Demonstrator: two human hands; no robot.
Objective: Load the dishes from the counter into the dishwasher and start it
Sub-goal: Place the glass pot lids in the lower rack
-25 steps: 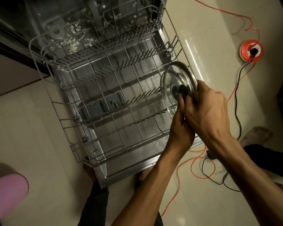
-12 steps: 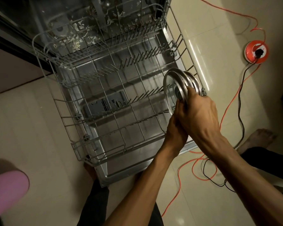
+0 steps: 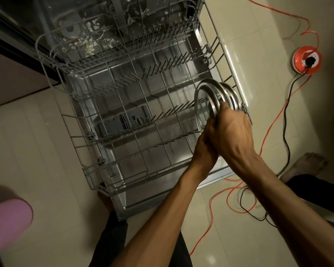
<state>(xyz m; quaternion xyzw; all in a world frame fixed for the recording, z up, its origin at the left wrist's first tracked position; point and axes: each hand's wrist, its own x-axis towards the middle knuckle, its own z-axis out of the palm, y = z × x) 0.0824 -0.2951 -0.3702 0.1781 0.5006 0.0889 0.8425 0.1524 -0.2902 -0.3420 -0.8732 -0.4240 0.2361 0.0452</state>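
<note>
The dishwasher's lower wire rack (image 3: 123, 116) is pulled out over the open door (image 3: 143, 201). Glass pot lids with steel rims (image 3: 216, 93) stand on edge at the rack's right side, close to its right wall. My right hand (image 3: 231, 130) grips the lids from the near side, fingers curled over their rims. My left hand (image 3: 206, 149) sits just under and left of the right hand, fingers curled on the lower edge of the front lid. The lids' knobs are hidden behind my hands.
An orange extension reel (image 3: 307, 60) lies on the tiled floor at right, with orange and black cables (image 3: 268, 132) trailing past the door's corner. My bare foot (image 3: 305, 164) stands by them. A pink object (image 3: 6, 222) is at lower left. Food scraps litter the tub floor (image 3: 89, 47).
Both hands pushed the lids further right and down into the rack's right side. The lid's knob, seen a second ago, is now covered by my right hand.
</note>
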